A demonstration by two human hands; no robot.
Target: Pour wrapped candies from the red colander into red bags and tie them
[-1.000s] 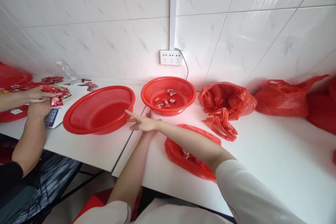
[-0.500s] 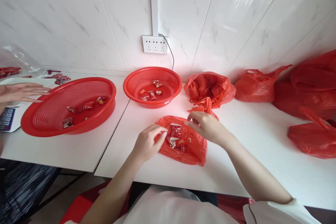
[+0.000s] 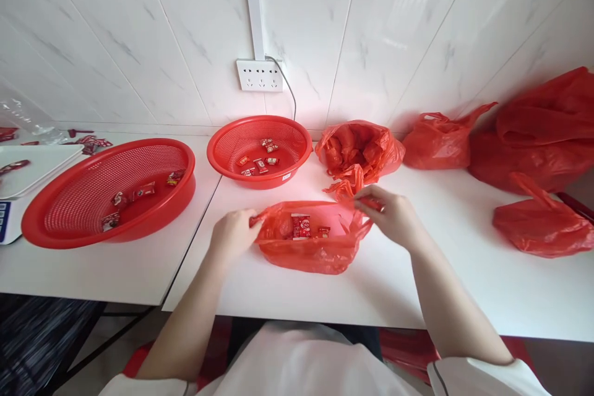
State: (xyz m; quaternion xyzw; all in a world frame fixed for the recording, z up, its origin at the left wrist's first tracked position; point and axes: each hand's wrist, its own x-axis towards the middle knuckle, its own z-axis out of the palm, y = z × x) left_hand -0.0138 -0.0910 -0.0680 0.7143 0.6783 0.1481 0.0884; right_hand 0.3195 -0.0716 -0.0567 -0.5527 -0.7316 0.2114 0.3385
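Observation:
A red plastic bag [image 3: 309, 257] lies on the white table in front of me, its mouth spread wide. Small wrapped candies [image 3: 301, 226] in red packets show inside it. My left hand [image 3: 234, 232] is closed on the left edge of the bag's mouth. On the other side, my right hand [image 3: 388, 213] pinches the right edge, with the plastic drawn up between thumb and fingers. Just behind the bag stands a round red basket [image 3: 260, 179] holding several more candies [image 3: 260, 165].
A larger red basket [image 3: 183, 198] with candies sits on the left table beside a scale [image 3: 5, 223] with a white tray [image 3: 37, 164]. An open bag of crumpled red plastic [image 3: 359, 148] stands behind right. Tied red bags [image 3: 439, 145] line the right side, one [image 3: 541, 229] nearer.
Both hands have taken hold of the bag's mouth and pulled it apart and up, hiding some candies. The other person's hand at the left has left the view.

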